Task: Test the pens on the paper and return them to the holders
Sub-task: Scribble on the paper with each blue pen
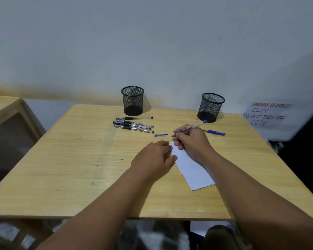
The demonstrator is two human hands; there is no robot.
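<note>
My right hand (192,141) grips an uncapped blue pen (197,125), tip pointing left just past the far end of the white paper (193,168). My left hand (155,157) lies flat, fingers on the paper's left edge. The pen's blue cap (160,135) lies on the table left of the tip. A second, capped blue pen (215,132) lies right of my right hand. Several black pens (133,124) lie side by side in front of the left mesh holder (132,101). The right mesh holder (210,107) stands behind my right hand. Both holders look empty.
The wooden table (79,168) stands against a white wall. A handwritten CCTV notice (267,114) hangs at the right. Another wooden table (4,109) stands to the left. A dark shoe-like shape (220,235) shows below the near table edge.
</note>
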